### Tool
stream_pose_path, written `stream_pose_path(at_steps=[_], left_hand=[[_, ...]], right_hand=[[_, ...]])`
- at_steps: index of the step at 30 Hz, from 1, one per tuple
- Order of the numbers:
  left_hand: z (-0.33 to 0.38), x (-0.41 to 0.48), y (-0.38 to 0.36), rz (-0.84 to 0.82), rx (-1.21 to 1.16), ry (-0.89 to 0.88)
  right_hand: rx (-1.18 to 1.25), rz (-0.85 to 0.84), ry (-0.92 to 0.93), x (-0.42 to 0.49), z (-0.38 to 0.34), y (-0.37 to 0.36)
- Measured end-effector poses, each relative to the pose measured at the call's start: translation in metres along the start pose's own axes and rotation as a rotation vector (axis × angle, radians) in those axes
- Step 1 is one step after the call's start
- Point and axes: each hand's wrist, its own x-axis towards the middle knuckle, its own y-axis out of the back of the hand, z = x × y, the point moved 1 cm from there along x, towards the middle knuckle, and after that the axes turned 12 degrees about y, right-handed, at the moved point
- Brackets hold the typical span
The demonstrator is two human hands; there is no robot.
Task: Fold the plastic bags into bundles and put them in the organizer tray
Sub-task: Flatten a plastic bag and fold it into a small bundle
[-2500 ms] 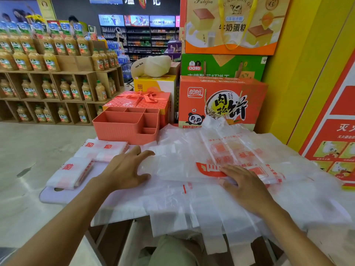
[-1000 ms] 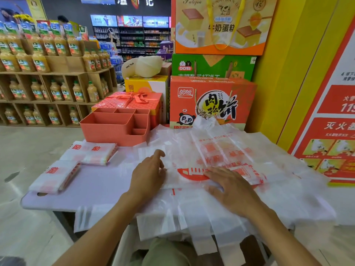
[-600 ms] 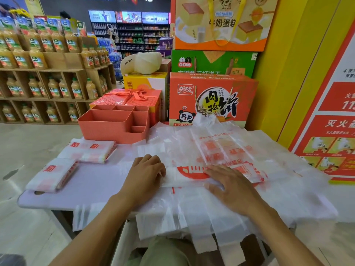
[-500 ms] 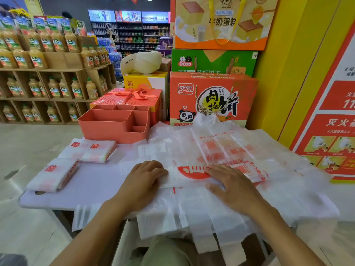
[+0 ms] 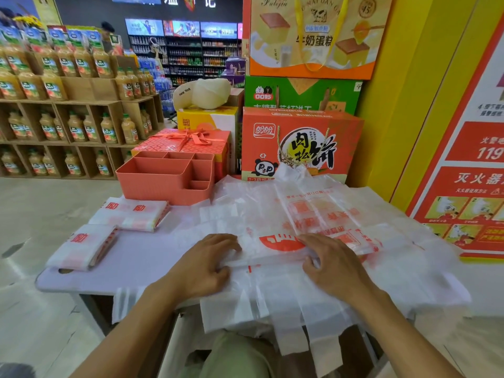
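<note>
A heap of thin white plastic bags (image 5: 313, 208) with red print covers the right half of the lavender table (image 5: 141, 257), their handles hanging over the near edge. On top lies one plastic bag (image 5: 275, 251) folded into a long strip. My left hand (image 5: 203, 264) grips its left end, fingers curled over it and thumb at the near edge. My right hand (image 5: 332, 266) holds its middle, fingers on top and thumb tucked at the near edge. Two folded bundles (image 5: 136, 216) (image 5: 81, 246) lie at the left. The coral organizer tray (image 5: 166, 178) stands behind them with nothing visible in its compartments.
Stacked snack cartons (image 5: 300, 143) and a red gift box (image 5: 188, 140) stand right behind the table. A yellow wall with a red poster (image 5: 474, 192) closes the right side. Shelves of juice bottles (image 5: 68, 124) line the far left across open floor.
My left hand slid right from the table's left part onto the bag strip's left end and curled around it. My right hand stayed on the strip, its thumb now at the near edge.
</note>
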Motion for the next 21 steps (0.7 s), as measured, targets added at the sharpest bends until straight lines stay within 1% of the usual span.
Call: stream_pose_path(at_steps=[6,10,16,21], left_hand=[[-0.001,-0.002,0.000,-0.031,0.014,-0.031],[-0.002,-0.004,0.002,-0.017,-0.003,-0.024],[0.005,-0.006,0.004,0.031,0.020,-0.061],[0.003,-0.006,0.002,0.044,0.032,-0.041]], right_hand=[[0.027,0.027,0.012,-0.001,-0.005,0.005],[0.035,0.059,0.022,-0.002,-0.008,0.008],[0.047,0.128,0.027,-0.004,-0.011,0.013],[0.020,0.064,0.092,-0.005,-0.011,0.009]])
